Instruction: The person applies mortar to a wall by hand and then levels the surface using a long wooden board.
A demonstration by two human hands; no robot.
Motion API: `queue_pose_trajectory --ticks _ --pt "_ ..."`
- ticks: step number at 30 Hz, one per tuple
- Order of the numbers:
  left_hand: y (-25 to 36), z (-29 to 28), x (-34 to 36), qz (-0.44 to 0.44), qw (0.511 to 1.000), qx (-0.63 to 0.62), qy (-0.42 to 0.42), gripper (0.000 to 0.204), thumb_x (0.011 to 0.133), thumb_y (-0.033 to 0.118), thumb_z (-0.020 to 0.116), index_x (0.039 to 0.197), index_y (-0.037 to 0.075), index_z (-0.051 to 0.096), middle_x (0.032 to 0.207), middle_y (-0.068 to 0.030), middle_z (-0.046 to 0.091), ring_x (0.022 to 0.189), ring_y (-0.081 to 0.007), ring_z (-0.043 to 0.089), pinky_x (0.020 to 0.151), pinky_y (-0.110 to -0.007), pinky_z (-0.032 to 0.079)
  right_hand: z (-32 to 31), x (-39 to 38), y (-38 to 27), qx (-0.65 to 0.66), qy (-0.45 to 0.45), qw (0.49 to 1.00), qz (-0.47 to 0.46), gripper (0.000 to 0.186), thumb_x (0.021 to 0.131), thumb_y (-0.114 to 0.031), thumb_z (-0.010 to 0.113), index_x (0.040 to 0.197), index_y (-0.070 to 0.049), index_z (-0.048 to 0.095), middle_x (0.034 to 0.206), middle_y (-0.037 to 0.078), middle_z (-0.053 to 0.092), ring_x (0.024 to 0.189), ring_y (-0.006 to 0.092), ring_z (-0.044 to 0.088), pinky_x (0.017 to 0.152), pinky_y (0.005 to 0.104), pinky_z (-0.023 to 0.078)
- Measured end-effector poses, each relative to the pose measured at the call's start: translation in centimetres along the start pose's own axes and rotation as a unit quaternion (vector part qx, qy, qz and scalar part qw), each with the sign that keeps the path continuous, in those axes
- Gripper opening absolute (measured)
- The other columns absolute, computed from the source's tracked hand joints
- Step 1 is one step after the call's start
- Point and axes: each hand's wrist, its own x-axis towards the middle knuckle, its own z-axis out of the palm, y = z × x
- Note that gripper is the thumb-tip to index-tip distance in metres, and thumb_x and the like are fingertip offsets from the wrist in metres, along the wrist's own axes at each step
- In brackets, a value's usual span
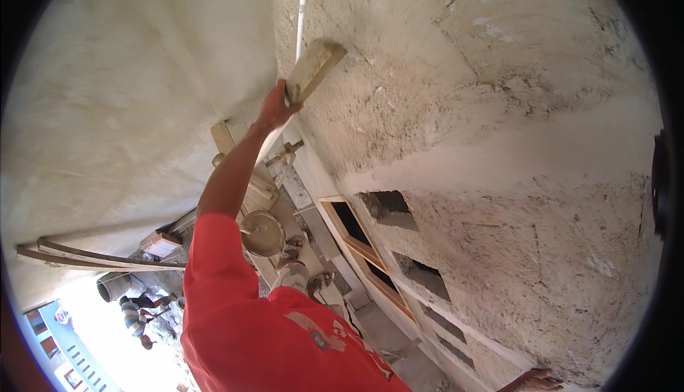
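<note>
My left hand reaches up, closed on a plaster-stained wooden float board held at the corner between the smooth wall and the rough plastered wall. A white pipe runs along that corner above the board. My right hand is low at the right edge of the view, fingers apart, lying on or close to the rough wall. A round bucket of grey-beige mixture stands below my left arm.
Planks and boards lie below around the bucket. Long curved-looking battens extend at the left. The right wall has rectangular openings and wooden frames. A person is in the bright area far below, near a dark barrel.
</note>
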Motion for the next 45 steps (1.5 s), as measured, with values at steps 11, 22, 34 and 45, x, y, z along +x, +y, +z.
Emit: queue_pose_trajectory --ticks 11,22,34,45 --pt "15.6 -12.6 -8.9 -0.037 0.973 -0.193 0.120 0.052 0.069 0.020 0.079 0.101 -0.001 0.043 0.089 -0.0156 0.063 0.081 -0.0245 0.063 0.071 -0.034 0.050 -2.4 -7.3 -2.5 0.058 -0.095 0.992 0.065 0.055 0.097 -0.040 0.045 0.129 0.004 0.049 0.133 0.023 0.046 0.131 0.0304 0.037 0.107 0.0458 0.030" --pt "18.4 -14.1 -12.9 -0.159 0.912 -0.338 0.171 0.046 0.070 0.021 0.074 0.103 -0.002 0.050 0.091 -0.0106 0.059 0.079 -0.0184 0.056 0.072 -0.031 0.047 -7.3 -40.1 -25.6 0.189 -0.726 0.196 0.631 0.089 0.082 -0.055 0.059 0.147 -0.013 0.017 0.146 0.027 0.023 0.132 0.0465 0.027 0.102 0.0640 0.028" --pt "17.0 -13.3 -12.1 -0.299 0.848 -0.435 0.053 0.046 0.072 0.038 0.070 0.105 0.011 0.052 0.088 -0.0030 0.058 0.075 -0.0167 0.058 0.060 -0.036 0.049 -9.4 -42.3 -21.7 0.505 0.042 -0.007 0.862 0.085 0.079 -0.055 0.061 0.139 -0.001 0.032 0.141 0.019 0.036 0.132 0.0368 0.033 0.110 0.0537 0.024" --pt "11.9 -8.6 -10.0 -0.239 0.592 -0.769 -0.036 0.049 0.092 0.037 0.054 0.127 0.003 0.047 0.122 -0.0122 0.054 0.114 -0.0261 0.051 0.103 -0.039 0.038 -9.6 -28.5 -21.9 0.529 -0.066 0.233 0.813 0.071 0.084 -0.052 0.061 0.135 -0.007 0.039 0.135 0.013 0.046 0.125 0.0328 0.043 0.105 0.0527 0.034"
